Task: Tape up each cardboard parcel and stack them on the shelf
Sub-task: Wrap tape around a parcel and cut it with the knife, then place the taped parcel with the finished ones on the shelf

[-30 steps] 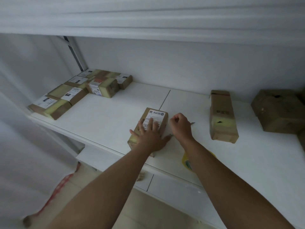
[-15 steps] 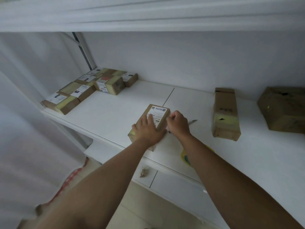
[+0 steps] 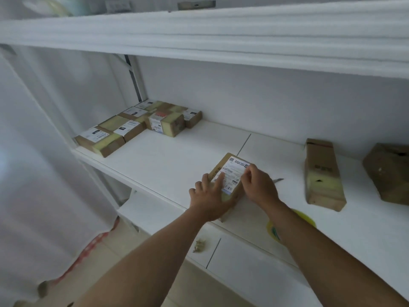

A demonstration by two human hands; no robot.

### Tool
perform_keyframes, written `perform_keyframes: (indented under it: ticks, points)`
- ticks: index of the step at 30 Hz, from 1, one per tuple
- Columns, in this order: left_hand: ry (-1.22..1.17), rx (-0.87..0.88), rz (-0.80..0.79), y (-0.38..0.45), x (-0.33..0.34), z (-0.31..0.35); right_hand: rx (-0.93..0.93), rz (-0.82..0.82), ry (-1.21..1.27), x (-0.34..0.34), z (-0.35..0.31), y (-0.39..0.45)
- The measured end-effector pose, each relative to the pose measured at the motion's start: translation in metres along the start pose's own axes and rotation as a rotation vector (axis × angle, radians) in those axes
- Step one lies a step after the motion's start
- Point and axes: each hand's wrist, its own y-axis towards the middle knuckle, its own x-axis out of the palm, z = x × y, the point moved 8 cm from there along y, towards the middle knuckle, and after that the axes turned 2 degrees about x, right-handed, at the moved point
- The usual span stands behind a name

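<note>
Labelling/sealing step, prob. Parcel [image 3: 228,182] sits at shelf [image 3: 168,165] front edge. Left hand [image 3: 210,196] lies flat on it, fingers straight; right hand [image 3: 257,185] pinches label corner. Next: smooth down, then move w/ stacked parcels [image 3: 137,127] far left.

The white shelf [image 3: 168,165] carries a cluster of taped parcels [image 3: 137,127] at its far left, one labelled parcel [image 3: 230,173] near the front edge, a long box [image 3: 322,173] and a bulky brown package [image 3: 389,171] to the right, and a yellow tape roll [image 3: 307,218].
</note>
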Motion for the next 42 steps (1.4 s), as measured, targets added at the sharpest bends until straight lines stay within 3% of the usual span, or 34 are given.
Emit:
perform_keyframes:
  ticks: [3,5,9,13,16,18,22,24,30,35,39,42]
  points:
    - [-0.165,0.043,-0.012,-0.005,-0.01,-0.017,0.009,0.064,0.011,-0.005,-0.016,0.003]
    - [-0.388,-0.016,-0.037,-0.005,-0.019,-0.042,0.13,0.068,0.103,-0.007,-0.03,0.007]
    - [-0.971,-0.202,0.033,-0.005,-0.075,-0.091,0.329,-0.264,0.49,0.046,-0.106,0.007]
    - [-0.895,-0.206,0.195,-0.007,-0.124,-0.153,0.379,-0.341,0.939,0.095,-0.198,-0.007]
    - [-1.055,-0.231,0.256,-0.012,-0.136,-0.212,0.499,-0.324,1.214,0.133,-0.218,-0.012]
    - [-1.227,-0.241,0.177,-0.018,-0.132,-0.238,0.559,-0.285,1.301,0.157,-0.221,-0.016]
    - [-1.614,-0.236,-0.134,-0.023,-0.103,-0.26,0.624,-0.26,1.327,0.201,-0.231,-0.025]
    - [-1.75,-0.255,-0.168,-0.021,-0.089,-0.273,0.643,-0.234,1.265,0.216,-0.231,-0.022]
    - [-1.795,-0.291,0.052,0.002,-0.079,-0.303,0.516,-0.246,1.083,0.24,-0.246,-0.005]
    - [-1.754,-0.379,0.118,0.022,-0.079,-0.315,0.476,-0.299,1.09,0.265,-0.252,0.022]
    - [-1.687,-0.417,0.08,0.047,-0.087,-0.331,0.451,-0.354,1.091,0.278,-0.256,0.056]
    - [-1.418,-0.427,-0.057,0.069,-0.083,-0.338,0.412,-0.325,0.953,0.271,-0.245,0.093]
